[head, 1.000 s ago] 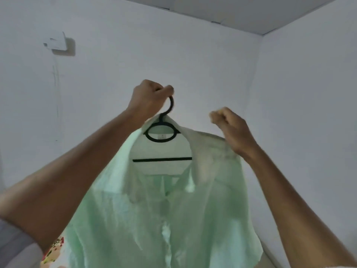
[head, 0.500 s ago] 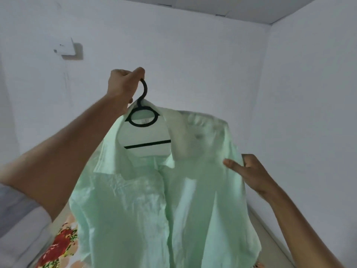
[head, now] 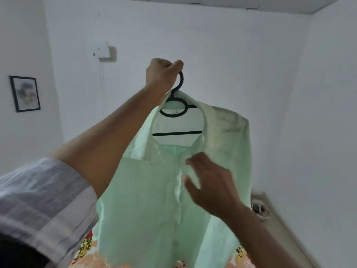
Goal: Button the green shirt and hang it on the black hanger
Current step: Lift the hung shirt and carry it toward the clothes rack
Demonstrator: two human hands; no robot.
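The pale green shirt (head: pixel 146 200) hangs on the black hanger (head: pixel 174 111), held up in the air in front of me. My left hand (head: pixel 161 76) grips the hanger's hook from above. The shirt's front faces me with its placket closed down the middle. My right hand (head: pixel 209 186) is in front of the shirt's upper chest, just below the collar, fingers spread and blurred; whether they pinch the cloth I cannot tell.
White walls surround me, with a framed picture (head: pixel 25 93) at the left and a white wall box (head: pixel 100 49) above. A floral bedsheet (head: pixel 87 250) lies below the shirt. A round fitting (head: pixel 259 208) sits low on the right wall.
My right hand left the shirt's right shoulder, dropped to its side, then came to the upper front under the collar. My left hand kept hold of the hook.
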